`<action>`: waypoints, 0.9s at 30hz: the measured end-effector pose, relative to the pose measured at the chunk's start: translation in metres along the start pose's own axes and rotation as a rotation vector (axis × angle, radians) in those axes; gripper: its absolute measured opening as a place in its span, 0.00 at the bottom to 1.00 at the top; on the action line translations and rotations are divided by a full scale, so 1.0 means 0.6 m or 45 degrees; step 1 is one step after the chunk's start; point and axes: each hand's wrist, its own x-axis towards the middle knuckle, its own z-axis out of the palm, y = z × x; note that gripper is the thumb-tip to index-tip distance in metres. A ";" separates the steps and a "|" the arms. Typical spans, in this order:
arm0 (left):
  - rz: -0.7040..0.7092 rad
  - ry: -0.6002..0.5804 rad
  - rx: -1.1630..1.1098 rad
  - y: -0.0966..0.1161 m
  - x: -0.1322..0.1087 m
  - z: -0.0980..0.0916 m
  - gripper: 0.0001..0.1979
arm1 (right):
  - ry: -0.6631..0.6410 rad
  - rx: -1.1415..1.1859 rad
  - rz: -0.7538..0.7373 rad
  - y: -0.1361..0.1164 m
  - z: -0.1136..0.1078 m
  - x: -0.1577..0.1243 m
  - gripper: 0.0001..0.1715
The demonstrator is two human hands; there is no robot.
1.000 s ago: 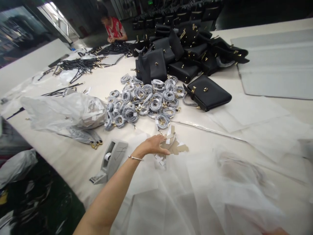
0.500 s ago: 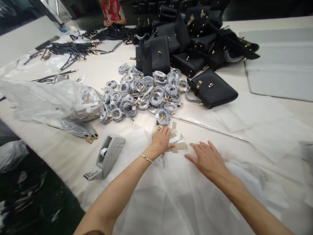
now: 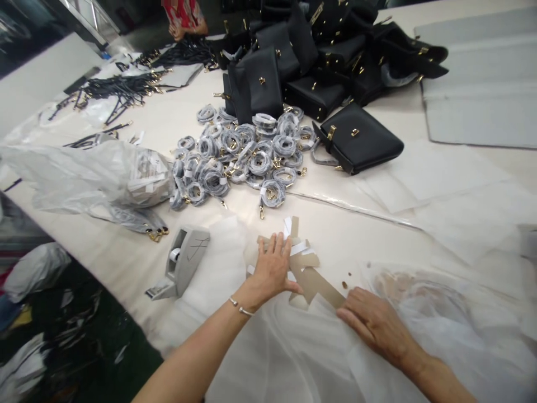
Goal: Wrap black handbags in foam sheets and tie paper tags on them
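Note:
My left hand (image 3: pixel 272 268) lies with fingers spread on a loose heap of brown and white cardboard strips (image 3: pixel 304 260). My right hand (image 3: pixel 373 319) is closed, thumb against fingers, at the near end of a longer brown cardboard strip (image 3: pixel 321 285). The far end of that strip lies among the others, beside my left thumb. Thin white translucent sheets (image 3: pixel 277 347) spread under both forearms and partly cover the heap. A grey tape dispenser (image 3: pixel 188 260) stands to the left of my left hand.
Beyond my hands lie coiled, wrapped straps (image 3: pixel 260 162) with gold clips. A black handbag (image 3: pixel 364 140) sits right of them, with a pile of black bags (image 3: pixel 302 61) behind. A clear plastic bag (image 3: pixel 96 173) lies left. A person in red (image 3: pixel 184 19) is at the far side.
My right hand has moved nearer to me and closed at the long strip's end. More of the cardboard strips now show. My left hand has shifted slightly nearer, fingers still spread.

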 end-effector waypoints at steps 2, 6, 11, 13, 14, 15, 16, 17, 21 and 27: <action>-0.041 -0.019 0.006 0.017 -0.009 0.009 0.70 | 0.007 0.111 0.305 0.002 0.002 -0.003 0.15; -0.143 -0.037 -0.009 0.034 -0.019 0.011 0.69 | -0.014 -0.103 0.611 -0.007 0.002 -0.008 0.17; -0.240 -0.079 -0.060 0.045 -0.043 0.010 0.70 | -0.009 -0.592 0.474 -0.063 0.024 0.000 0.27; -0.261 -0.060 -0.024 0.056 -0.053 0.014 0.70 | 0.002 -0.669 0.431 -0.082 0.036 0.010 0.27; -0.267 -0.037 -0.011 0.063 -0.057 0.015 0.70 | -0.002 -0.674 0.421 -0.087 0.042 0.016 0.26; -0.273 -0.008 -0.008 0.070 -0.060 0.015 0.69 | -0.013 -0.655 0.429 -0.090 0.046 0.022 0.26; -0.282 0.023 -0.015 0.077 -0.061 0.013 0.67 | -0.034 -0.609 0.450 -0.090 0.049 0.027 0.25; -0.296 0.050 -0.031 0.084 -0.061 0.009 0.65 | -0.068 -0.542 0.479 -0.089 0.050 0.031 0.24; -0.374 0.121 -0.208 0.102 -0.052 -0.008 0.58 | -0.201 -0.272 0.589 -0.071 0.045 0.049 0.11; -0.428 0.179 -1.031 0.106 -0.014 -0.021 0.52 | -0.155 0.243 0.575 -0.039 0.010 0.099 0.13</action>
